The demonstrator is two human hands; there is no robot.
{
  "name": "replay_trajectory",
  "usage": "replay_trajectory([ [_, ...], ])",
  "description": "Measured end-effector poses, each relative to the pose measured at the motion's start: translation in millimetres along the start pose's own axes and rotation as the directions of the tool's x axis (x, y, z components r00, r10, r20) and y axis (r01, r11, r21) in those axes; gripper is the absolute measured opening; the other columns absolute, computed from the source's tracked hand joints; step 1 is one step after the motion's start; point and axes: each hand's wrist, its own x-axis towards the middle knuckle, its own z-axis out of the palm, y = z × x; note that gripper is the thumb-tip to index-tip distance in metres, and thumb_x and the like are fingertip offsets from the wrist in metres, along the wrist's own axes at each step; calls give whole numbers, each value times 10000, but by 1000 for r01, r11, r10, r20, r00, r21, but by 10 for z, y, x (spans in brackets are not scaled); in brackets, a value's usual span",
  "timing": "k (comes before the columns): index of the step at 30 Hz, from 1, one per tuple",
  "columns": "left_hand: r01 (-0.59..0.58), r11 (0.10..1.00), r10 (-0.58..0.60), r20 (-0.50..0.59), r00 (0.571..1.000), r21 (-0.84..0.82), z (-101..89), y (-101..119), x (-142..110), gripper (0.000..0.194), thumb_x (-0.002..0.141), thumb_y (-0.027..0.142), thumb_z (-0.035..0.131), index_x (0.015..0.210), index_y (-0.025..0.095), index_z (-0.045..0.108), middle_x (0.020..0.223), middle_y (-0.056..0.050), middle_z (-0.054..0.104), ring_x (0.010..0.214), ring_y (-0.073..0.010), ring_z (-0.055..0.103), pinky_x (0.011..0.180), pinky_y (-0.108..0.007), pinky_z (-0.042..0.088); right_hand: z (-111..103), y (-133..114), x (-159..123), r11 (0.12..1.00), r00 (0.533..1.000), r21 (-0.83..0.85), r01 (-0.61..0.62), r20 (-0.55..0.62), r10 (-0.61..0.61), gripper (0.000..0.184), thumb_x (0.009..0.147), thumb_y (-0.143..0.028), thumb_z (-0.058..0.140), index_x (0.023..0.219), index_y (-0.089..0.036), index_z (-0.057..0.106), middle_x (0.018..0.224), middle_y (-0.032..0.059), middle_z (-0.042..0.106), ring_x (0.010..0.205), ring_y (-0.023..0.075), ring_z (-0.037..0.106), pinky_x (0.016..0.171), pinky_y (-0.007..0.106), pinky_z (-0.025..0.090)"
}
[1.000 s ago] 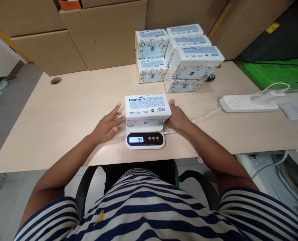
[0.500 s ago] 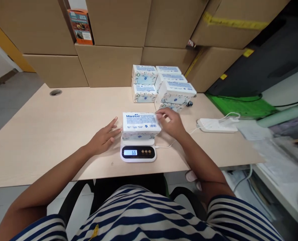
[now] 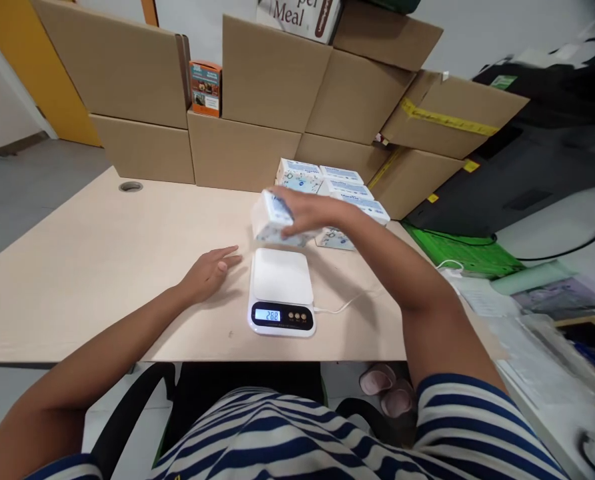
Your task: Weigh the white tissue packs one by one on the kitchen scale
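Observation:
My right hand (image 3: 307,212) grips a white tissue pack (image 3: 271,221) with blue print and holds it in the air just behind the scale. The white kitchen scale (image 3: 282,288) sits on the table in front of me with its platform bare and its display lit. My left hand (image 3: 208,271) lies flat on the table to the left of the scale, fingers stretched out, holding nothing. Several more tissue packs (image 3: 332,183) are stacked at the back of the table, beyond my right hand.
Cardboard boxes (image 3: 272,87) are piled along the table's far edge. A small orange box (image 3: 205,87) stands among them. A white cable (image 3: 340,308) runs from the scale to the right. A round cable hole (image 3: 130,187) lies at the back left. Papers and clutter sit on the right.
My right hand has lifted the tissue pack off the scale and up toward the stack. My left hand let go of the pack and stays on the table. The view tilted upward.

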Motion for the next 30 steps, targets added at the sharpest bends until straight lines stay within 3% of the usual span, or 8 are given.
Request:
replay_trajectory([
  [4,31,999,-32,-29,999,-26,59,-20,-5,1090,1079,869,-18,1495,241,772,1718,-111,629,1594,-368,592,1344,-631,469,-317,232,452,942,964,-207,-263,-106,246,1351,744,-268,1017,1840,-275,227,1806,225,470,1614,484,524,1303,607,448],
  [9,-25,999,24,-53,998,-31,112,-71,-21,997,1129,819,63,1482,218,776,1723,-126,616,1595,-374,587,1340,-645,481,-236,358,795,861,913,-321,-395,-38,405,1327,793,-186,975,1851,-211,175,1812,277,444,1634,468,513,1307,573,459],
  [14,-38,998,38,0,999,-41,104,-81,-39,950,1137,810,106,1488,223,766,1741,-129,597,1606,-383,580,1327,-672,497,-94,579,882,822,915,-430,-374,-26,403,1199,837,-209,920,1831,-186,250,1739,295,534,1494,458,642,1148,529,592],
  [18,-57,997,57,0,998,-52,122,-79,-37,901,1147,797,124,1578,236,682,1721,-130,620,1629,-359,564,1345,-666,475,-60,664,921,807,929,-476,-349,-62,365,1065,892,-251,841,1807,-132,309,1584,326,657,1358,451,712,1065,526,612],
  [21,-47,997,48,13,999,-66,120,-64,-20,976,1123,834,91,1626,194,630,1729,-160,606,1643,-362,548,1367,-658,446,46,567,966,819,966,-516,-250,-70,250,993,930,-240,764,1817,-182,322,1759,284,519,1587,445,536,1198,565,537],
  [24,-9,997,12,31,999,-80,118,-53,-11,1080,1088,881,54,1624,137,625,1729,-199,595,1652,-387,531,1387,-673,413,218,426,1025,815,985,-554,-169,-68,158,698,975,-202,644,1668,-154,574,1846,223,437,1745,396,324,1341,612,387],
  [27,48,990,-48,-1,999,-136,131,-64,-20,1046,1104,852,35,1576,165,666,1705,-178,622,1632,-356,561,1394,-640,424,333,370,1073,798,983,-575,-183,-83,166,540,998,-232,606,1511,-99,712,1765,248,549,1734,391,361,1378,661,307],
  [30,93,976,-103,-41,994,-199,136,-76,-31,995,1119,831,45,1534,199,692,1684,-156,644,1615,-316,588,1394,-573,449,337,423,1089,785,969,-571,-240,-90,231,519,979,-270,649,1443,-64,758,1606,292,689,1664,443,475,1336,722,351],
])
